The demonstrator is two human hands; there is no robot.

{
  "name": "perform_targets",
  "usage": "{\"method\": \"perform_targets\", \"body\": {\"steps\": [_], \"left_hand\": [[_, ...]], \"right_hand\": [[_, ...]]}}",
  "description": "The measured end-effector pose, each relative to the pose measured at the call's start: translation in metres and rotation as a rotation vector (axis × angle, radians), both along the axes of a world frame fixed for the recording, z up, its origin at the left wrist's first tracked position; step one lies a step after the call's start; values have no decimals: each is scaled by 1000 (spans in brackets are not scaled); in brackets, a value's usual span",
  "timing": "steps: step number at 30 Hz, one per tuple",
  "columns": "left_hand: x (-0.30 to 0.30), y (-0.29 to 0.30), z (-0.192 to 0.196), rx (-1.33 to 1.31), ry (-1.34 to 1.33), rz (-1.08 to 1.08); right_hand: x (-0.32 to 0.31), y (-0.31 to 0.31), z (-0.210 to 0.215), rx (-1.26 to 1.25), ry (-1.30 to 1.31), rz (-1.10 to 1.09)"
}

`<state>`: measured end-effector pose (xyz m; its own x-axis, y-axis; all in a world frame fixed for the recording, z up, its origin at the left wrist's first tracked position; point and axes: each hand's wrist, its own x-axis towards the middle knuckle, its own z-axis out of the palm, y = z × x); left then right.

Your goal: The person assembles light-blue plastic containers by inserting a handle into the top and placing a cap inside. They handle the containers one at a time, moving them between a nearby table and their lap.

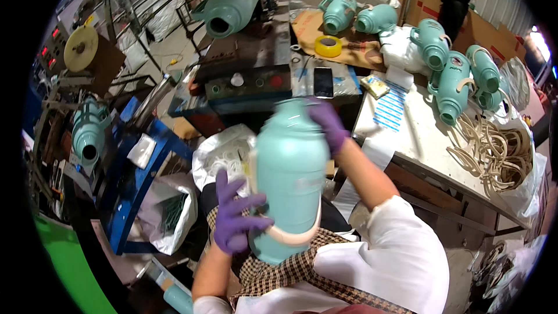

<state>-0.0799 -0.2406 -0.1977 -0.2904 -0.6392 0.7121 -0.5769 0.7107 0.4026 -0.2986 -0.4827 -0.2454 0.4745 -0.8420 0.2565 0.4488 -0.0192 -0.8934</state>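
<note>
Both gloved hands clamp a teal flask shell [289, 180] upright over the lap: left hand [235, 215] at its base by the cream band [293, 237], right hand [328, 122] at the neck. It looks light, stiff and smooth, likely slippery; base and neck suit gripping. More shells [453, 75] lie along the workbench's [418, 139] far edge.

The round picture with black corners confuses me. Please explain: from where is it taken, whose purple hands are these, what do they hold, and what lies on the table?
A wide-angle camera on a person's head took it, looking down; that bends the edges. The hands are this person's own, in purple gloves. The left hand grips the lower part of a pale green flask body, near its cream band; the right hand holds its top. On the white table lie more green flask bodies and a pile of cream rings. Farther off are a yellow tape roll and a phone.
</note>
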Motion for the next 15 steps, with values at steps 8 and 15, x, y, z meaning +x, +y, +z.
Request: {"method": "perform_targets", "body": {"steps": [8,15], "left_hand": [[13,71,-70,222,541,693],[4,87,-72,661,1149,490]], "right_hand": [[-283,-69,-37,306,-613,-837],[-339,-251,-18,-812,1147,-1081]]}}
